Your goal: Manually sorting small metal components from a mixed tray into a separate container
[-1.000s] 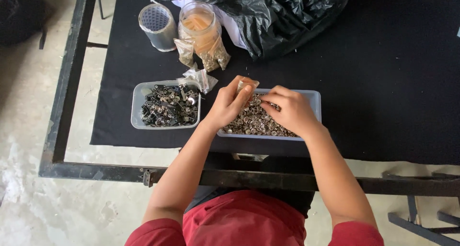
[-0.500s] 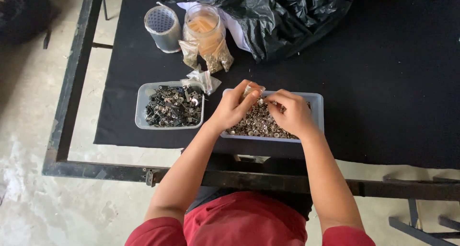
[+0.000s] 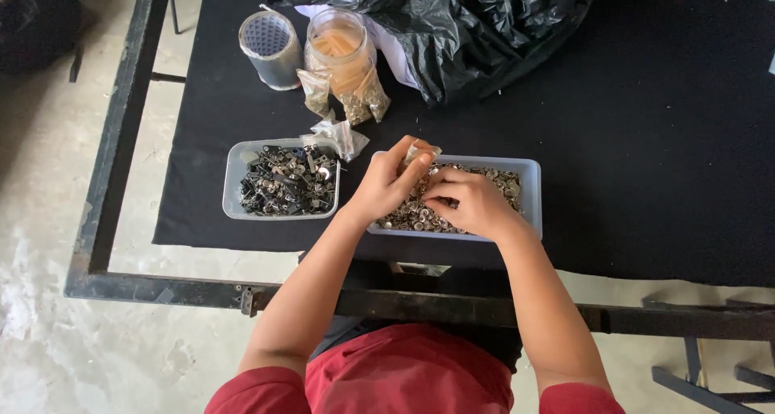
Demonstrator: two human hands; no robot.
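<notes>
Two hands, both over one clear plastic tray (image 3: 526,190) of small silver metal pieces, too many to count. Left hand (image 3: 390,186): fingers curled, pinching a small clear packet (image 3: 420,150) at the tray's far rim. Right hand (image 3: 468,202): fingers bent down into the pieces; whether it grips any cannot be told.

One second clear tray (image 3: 234,180), just left of the left hand, holding dark metal parts.

One crumpled clear bag (image 3: 343,135) between the two trays, on the far side.

Beyond the hands: one clear jar (image 3: 343,51) with two filled packets against it, one roll of tape (image 3: 270,47), one black plastic bag (image 3: 484,18).

All on one black-covered tabletop (image 3: 646,140).
</notes>
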